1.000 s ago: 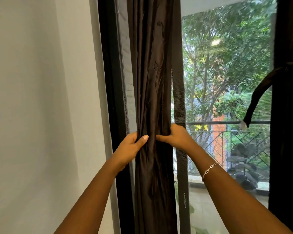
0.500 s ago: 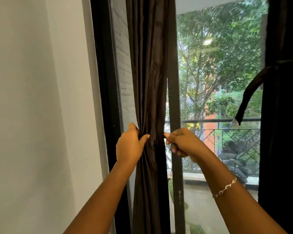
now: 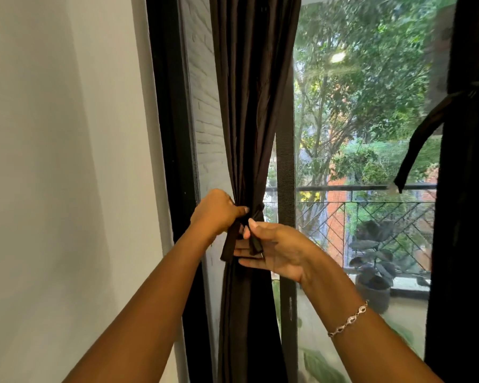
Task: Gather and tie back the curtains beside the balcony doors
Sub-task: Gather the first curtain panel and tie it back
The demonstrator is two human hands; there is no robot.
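A dark brown curtain (image 3: 249, 111) hangs beside the left edge of the balcony door, pinched into a narrow bundle at hand height. A dark tie-back strap (image 3: 256, 214) wraps around that waist. My left hand (image 3: 217, 210) grips the bundle and one strap end (image 3: 230, 244), which hangs down in front. My right hand (image 3: 277, 251) pinches the other strap end between thumb and fingers, just right of the bundle. At the right edge a second dark curtain (image 3: 465, 217) is bound by its own tie-back (image 3: 418, 142), whose loose end dangles.
A white wall (image 3: 67, 175) fills the left. A black door frame (image 3: 172, 134) runs beside the curtain, and a dark screen strip (image 3: 285, 167) stands just right of it. Behind the glass are a balcony railing (image 3: 365, 187), potted plants (image 3: 374, 252) and trees.
The curtain went from a loose gathered column to a tight cinched waist. Both hands dropped lower, and the strap, unseen before, now goes around the bundle with its ends in my hands.
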